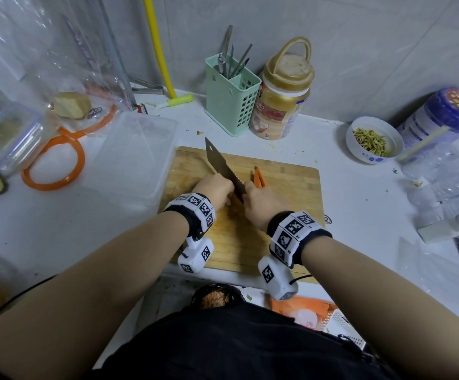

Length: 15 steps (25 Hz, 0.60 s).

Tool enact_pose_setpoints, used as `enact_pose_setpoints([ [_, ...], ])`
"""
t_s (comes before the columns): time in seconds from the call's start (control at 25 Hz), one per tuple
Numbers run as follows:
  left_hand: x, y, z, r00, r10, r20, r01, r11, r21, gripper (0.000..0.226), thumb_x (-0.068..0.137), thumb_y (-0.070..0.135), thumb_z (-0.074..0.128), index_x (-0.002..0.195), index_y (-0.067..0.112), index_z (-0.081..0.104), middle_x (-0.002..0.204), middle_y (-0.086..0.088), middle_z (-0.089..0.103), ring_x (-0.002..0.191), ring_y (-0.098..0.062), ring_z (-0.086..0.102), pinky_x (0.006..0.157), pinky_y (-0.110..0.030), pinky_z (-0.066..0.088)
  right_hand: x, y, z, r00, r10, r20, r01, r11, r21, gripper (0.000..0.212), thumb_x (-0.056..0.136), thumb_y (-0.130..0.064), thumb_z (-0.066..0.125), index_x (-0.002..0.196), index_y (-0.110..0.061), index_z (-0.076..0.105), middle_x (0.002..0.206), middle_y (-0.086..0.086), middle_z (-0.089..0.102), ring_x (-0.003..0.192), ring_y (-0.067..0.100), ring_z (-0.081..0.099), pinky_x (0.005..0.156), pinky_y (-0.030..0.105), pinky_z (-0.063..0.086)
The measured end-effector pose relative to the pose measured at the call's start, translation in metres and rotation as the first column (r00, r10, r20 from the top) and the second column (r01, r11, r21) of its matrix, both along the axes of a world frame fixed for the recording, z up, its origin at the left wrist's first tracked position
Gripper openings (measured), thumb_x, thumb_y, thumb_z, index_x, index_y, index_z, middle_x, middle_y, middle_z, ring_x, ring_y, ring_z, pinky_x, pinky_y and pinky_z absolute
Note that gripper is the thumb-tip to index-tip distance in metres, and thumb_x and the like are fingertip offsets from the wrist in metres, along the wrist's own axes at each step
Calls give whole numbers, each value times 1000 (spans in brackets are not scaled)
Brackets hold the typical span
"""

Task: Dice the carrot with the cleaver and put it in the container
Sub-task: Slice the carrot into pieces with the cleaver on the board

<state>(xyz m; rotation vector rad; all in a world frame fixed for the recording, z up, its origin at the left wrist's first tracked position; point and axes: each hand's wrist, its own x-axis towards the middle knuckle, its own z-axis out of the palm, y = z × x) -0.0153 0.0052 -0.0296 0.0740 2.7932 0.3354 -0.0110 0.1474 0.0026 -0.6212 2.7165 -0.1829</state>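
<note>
Left hand (216, 189) gripped cleaver (223, 167) handle; blade ran away from body, edge facing right. Right hand (260, 202) pinned carrot (260, 178) on board (286, 187) — long axis parallel to blade, just right of it. Container (138, 157) sat empty, left of board on surface.

A home kitchen: a bamboo cutting board (277, 215) on a white surface (72, 229), a green utensil caddy (231, 102) (cutlery inside), food jars against tiled wall.
</note>
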Motion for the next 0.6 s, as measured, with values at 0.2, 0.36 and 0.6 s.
enact_pose_setpoints([
  [0.2,0,-1,-1,1000,-19,20,18,999,36,22,94,17,60,113,14,70,106,-5,70,100,-25,65,82,-27,47,1,7,10,1000,-22,6,22,1000,21,25,99,-20,38,122,-13,44,99,14,58,89,36,60,71,41,50],
  [0.36,-1,1,0,1000,3,15,-4,999,33,22,93,16,60,113,11,69,107,-7,67,95,-26,64,79,-28,46,2,8,15,1000,-8,20,8,999,35,26,99,-20,39,124,-13,43,99,12,57,88,33,58,70,39,49],
  [0.6,-2,3,2,999,8,40,-8,1000,6,24,94,20,61,115,11,68,110,-10,68,101,-28,64,78,-28,42,5,4,8,1000,29,-2,-29,997,74,26,100,-21,38,125,-14,42,85,5,49,79,27,57,64,37,49],
])
